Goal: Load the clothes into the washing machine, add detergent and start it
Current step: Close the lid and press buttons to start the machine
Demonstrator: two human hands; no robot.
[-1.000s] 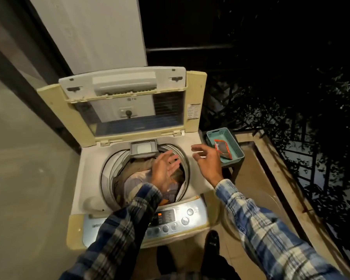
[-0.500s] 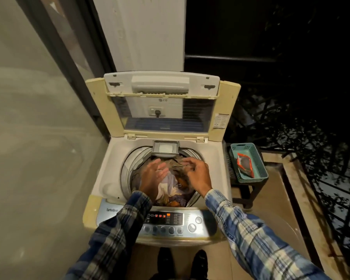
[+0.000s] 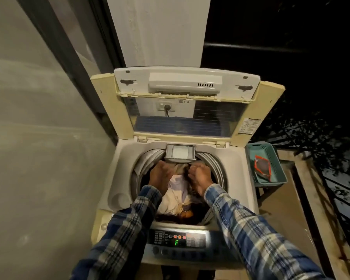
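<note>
Night balcony, grey wall (image 3: pixel 38 138) at frame left. Centre: top-loading washing machine (image 3: pixel 117 178), lid (image 3: pixel 185 85) raised, drum holding clothes (image 3: pixel 178 190). In drum: left hand (image 3: pixel 160 176) and right hand (image 3: pixel 200 176), fingers curled, grasping clothes. Right edge: teal basket (image 3: pixel 279 174) containing red-edged pouch (image 3: pixel 262 166).

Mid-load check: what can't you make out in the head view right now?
All head view.
Fingertips of left hand and right hand: curled under, buried in clothes; grip unclear.
Control panel labels: too small, blurred.
Pouch in teal basket: dim, print unreadable.
Drum below the clothes: covered.
</note>
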